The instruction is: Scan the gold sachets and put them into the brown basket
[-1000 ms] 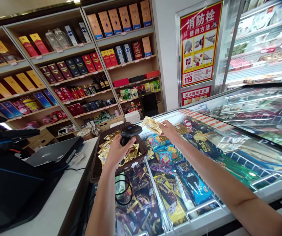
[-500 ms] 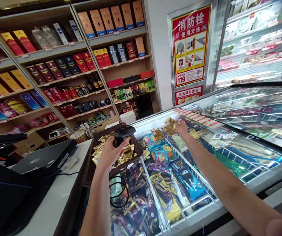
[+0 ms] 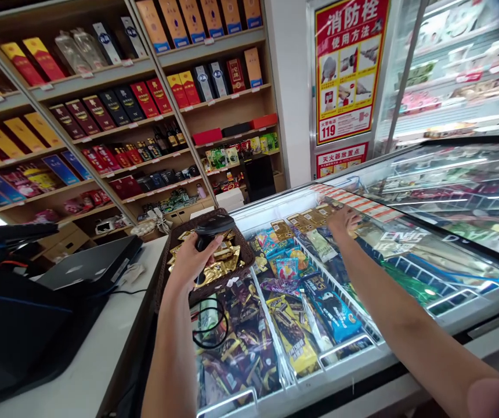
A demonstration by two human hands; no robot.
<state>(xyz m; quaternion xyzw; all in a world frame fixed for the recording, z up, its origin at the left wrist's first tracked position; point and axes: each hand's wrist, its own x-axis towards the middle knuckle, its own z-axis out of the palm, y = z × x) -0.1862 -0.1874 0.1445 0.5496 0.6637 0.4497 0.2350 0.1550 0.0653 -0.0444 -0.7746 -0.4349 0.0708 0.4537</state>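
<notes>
My left hand [image 3: 190,259] is wrapped round the handle of a black barcode scanner [image 3: 215,225], held over a dark wicker basket [image 3: 246,255]. Gold foil packets [image 3: 226,264] lie loosely in the basket. The scanner's black cord [image 3: 224,334] loops over the freezer's glass. Farther right, my right hand [image 3: 343,220] is low over the glass with its fingers apart, at the end of a row of several gold packets [image 3: 300,222]. Nothing shows in its fingers, though the hand partly covers the packets nearest it.
Under the glass, the chest freezer [image 3: 293,397] holds bagged ice creams in wire baskets. A white counter [image 3: 97,348] with a black laptop-like device [image 3: 88,270] stands at left. Shelves of boxed bottles [image 3: 112,107] line the back, beside a red fire-hydrant sign [image 3: 349,69].
My right hand has moved slightly right and released a gold packet, which now lies in the row on the glass. My left hand still grips the scanner, and the view has shifted a little.
</notes>
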